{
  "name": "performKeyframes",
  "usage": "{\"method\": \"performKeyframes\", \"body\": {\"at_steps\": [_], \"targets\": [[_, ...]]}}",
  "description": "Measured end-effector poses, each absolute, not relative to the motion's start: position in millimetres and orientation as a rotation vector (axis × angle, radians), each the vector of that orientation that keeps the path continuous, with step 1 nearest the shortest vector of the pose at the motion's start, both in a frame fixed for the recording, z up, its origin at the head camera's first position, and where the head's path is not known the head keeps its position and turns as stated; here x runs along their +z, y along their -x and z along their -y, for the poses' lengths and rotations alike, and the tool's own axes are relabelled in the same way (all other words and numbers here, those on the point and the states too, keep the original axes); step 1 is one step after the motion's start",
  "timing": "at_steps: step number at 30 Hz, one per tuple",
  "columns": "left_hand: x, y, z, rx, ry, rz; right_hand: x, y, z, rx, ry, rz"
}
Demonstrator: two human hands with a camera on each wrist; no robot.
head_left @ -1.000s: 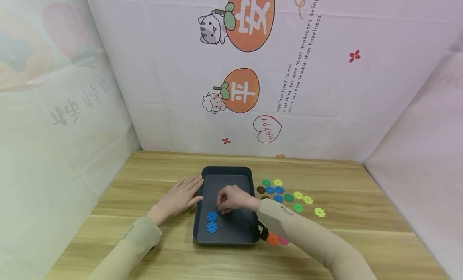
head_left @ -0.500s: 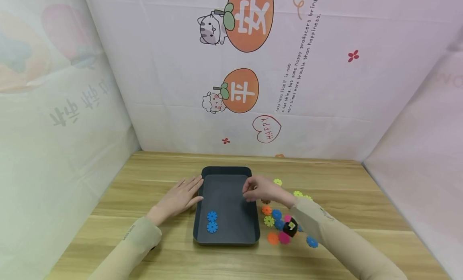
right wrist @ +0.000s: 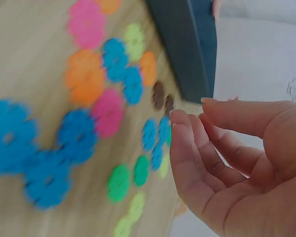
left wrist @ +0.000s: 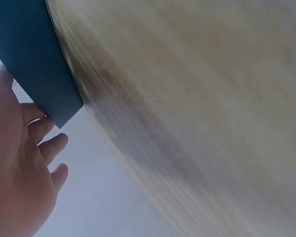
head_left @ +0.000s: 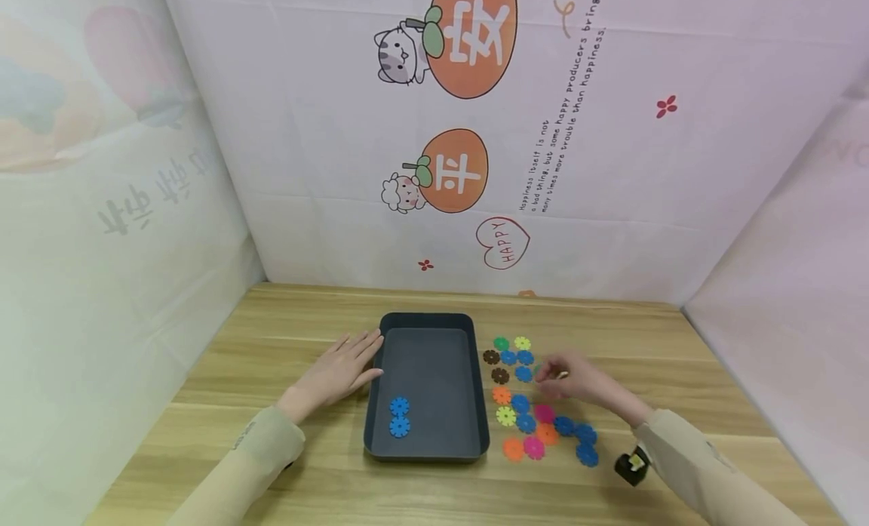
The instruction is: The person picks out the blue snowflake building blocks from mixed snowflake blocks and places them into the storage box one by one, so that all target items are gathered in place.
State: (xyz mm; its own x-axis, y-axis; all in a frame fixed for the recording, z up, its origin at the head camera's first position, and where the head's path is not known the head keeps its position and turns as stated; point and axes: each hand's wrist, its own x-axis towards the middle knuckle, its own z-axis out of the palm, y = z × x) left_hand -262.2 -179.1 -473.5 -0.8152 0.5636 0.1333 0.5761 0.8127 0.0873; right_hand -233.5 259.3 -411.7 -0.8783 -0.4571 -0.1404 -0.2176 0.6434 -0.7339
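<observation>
A dark grey rectangular tray (head_left: 480, 405) sits on the wooden table, two blue notched plastic discs (head_left: 399, 426) lying one behind the other in its left front part. My left hand (head_left: 336, 375) rests along the tray's left side, fingers extended; the left wrist view shows the fingertips at the tray wall (left wrist: 34, 59). To the right of the tray, my right hand (head_left: 577, 379) hovers over scattered discs, partly covering green and yellow ones. In the right wrist view, its fingers are loosely bent and a gap separates thumb and forefinger, with nothing between them.
Near the tray's right side lie several loose discs: brown (head_left: 500, 376), orange (head_left: 514, 449), pink (head_left: 534, 447), blue (head_left: 587, 454) and yellow (head_left: 505, 416). A black wrist device (head_left: 631, 466) hangs by the right sleeve. A printed white cloth (head_left: 339, 232) stands behind the table.
My right hand has gone from inside the tray, beside the blue discs, rightward over the tray's edge to the loose discs. My left hand and the tray have stayed put.
</observation>
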Motion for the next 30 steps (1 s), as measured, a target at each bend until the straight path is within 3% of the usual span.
{"method": "performKeyframes", "body": {"at_steps": [17,30], "targets": [[-476.2,263.7,179.9,-0.194,0.904,2.907,-436.5,200.8,-325.9,-0.869,0.518,-2.641],[-475.3,264.2,179.1,-0.200,0.906,2.908,-449.3,193.7,-331.4,-0.910,0.541,-2.625]]}}
